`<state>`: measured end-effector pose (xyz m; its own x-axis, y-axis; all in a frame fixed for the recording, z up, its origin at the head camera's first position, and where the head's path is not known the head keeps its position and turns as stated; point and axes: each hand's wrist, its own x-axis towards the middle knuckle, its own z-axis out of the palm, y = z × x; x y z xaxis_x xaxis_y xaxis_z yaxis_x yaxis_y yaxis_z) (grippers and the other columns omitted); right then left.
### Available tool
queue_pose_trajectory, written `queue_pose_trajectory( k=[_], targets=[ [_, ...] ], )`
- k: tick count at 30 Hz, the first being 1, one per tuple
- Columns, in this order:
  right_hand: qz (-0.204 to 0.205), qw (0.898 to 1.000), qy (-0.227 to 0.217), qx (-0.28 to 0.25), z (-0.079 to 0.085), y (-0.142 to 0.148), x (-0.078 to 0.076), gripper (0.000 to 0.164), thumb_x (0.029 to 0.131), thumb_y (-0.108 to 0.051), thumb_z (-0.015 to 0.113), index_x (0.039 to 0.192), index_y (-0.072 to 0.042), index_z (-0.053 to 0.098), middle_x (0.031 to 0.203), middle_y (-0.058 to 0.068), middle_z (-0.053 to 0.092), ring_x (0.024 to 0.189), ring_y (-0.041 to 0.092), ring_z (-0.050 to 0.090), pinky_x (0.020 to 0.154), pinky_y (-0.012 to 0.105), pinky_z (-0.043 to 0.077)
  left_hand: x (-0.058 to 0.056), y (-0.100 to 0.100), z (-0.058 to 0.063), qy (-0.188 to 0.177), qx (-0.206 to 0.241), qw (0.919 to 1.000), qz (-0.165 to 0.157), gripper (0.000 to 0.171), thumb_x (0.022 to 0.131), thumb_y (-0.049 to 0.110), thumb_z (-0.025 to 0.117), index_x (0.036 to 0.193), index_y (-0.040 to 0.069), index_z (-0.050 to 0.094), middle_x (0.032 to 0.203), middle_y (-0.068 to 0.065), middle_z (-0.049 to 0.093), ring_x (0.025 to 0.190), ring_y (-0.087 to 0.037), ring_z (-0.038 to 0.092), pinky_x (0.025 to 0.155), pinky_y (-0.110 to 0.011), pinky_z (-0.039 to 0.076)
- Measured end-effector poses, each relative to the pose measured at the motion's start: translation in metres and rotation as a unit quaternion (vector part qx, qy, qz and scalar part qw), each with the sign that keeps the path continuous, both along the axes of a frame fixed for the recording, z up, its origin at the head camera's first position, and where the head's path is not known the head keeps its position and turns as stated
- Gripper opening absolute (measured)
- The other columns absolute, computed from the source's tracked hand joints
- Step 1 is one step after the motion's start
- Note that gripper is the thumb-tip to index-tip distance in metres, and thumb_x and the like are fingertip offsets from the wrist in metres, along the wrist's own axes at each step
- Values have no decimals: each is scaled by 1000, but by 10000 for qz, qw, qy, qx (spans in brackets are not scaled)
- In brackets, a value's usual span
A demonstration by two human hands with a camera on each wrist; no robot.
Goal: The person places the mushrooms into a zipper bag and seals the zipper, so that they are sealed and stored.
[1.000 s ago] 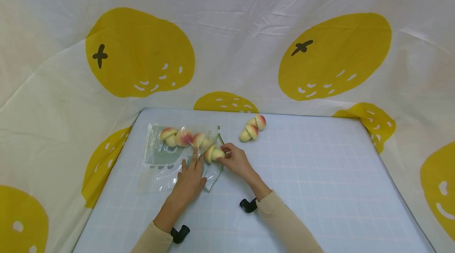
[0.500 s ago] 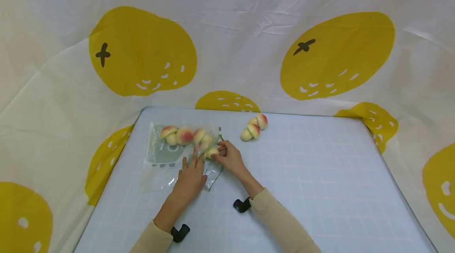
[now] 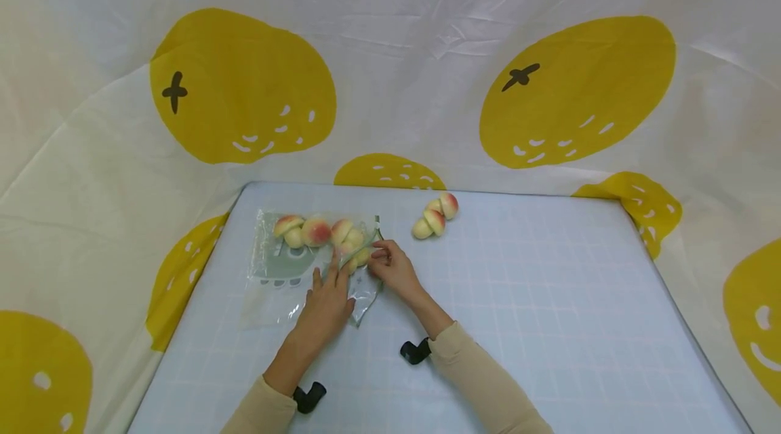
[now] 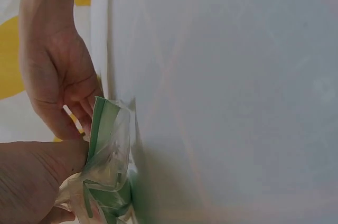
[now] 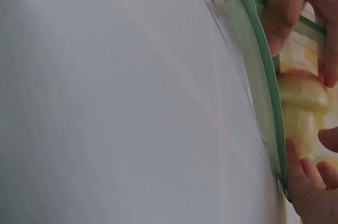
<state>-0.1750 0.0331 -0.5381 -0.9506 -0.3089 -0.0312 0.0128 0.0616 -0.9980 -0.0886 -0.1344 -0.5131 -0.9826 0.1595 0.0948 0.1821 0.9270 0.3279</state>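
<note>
On the left of the table lies a clear zip bag [image 3: 277, 291] with a green zip edge [image 5: 269, 71] and a printed picture. Several toy mushrooms [image 3: 316, 232], cream with reddish caps, show through its plastic. My left hand [image 3: 326, 308] lies over the bag, its thumb and fingers gripping the mouth near the zip. At the open mouth, my right hand [image 3: 395, 272] holds one toy mushroom [image 5: 303, 97] by its stem end, the cap inside the opening. Most of that mushroom is hidden by plastic and fingers in the head view.
Two more toy mushrooms [image 3: 434, 217] sit close together behind the right hand, near the table's back edge. The table [image 3: 549, 298] has a pale checked cover. A white cloth with yellow fruit prints [image 3: 403, 102] hangs behind it.
My right hand has moved slightly left and carried the toy mushroom further into the bag's mouth. The left hand stays in place on the bag.
</note>
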Motion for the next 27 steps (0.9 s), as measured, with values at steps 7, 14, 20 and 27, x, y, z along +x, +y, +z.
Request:
queue_pose_trajectory(
  k=[7,14,20,27],
  targets=[
    [145,9974,-425,-565,5,1,5,44,94,9,59,135,12,46,125,36,56,109,45,61,84,45,56,-1,1,0,-74,-36,10000,-7,76,84,19,81,145,-2,41,161,-25,21,125,-67,36,79,-73,46],
    [516,9945,-398,-814,23,1,15,43,97,9,53,138,15,42,127,41,52,115,55,54,89,58,50,0,0,5,53,-36,10000,0,75,84,17,81,145,-4,42,162,-24,19,125,-67,36,79,-72,47],
    [731,9930,-328,-866,10,-2,13,43,101,6,51,143,7,40,134,33,55,123,48,53,94,60,47,0,0,7,151,-79,9998,-59,74,83,17,82,143,-4,44,162,-24,17,126,-65,36,78,-69,49],
    [1023,9905,-438,-805,6,-4,10,46,102,4,49,146,3,36,138,25,55,124,41,55,94,54,49,1,-2,8,462,-157,9988,-77,79,78,14,86,144,-1,45,160,-25,24,123,-67,38,74,-69,50]
  ],
)
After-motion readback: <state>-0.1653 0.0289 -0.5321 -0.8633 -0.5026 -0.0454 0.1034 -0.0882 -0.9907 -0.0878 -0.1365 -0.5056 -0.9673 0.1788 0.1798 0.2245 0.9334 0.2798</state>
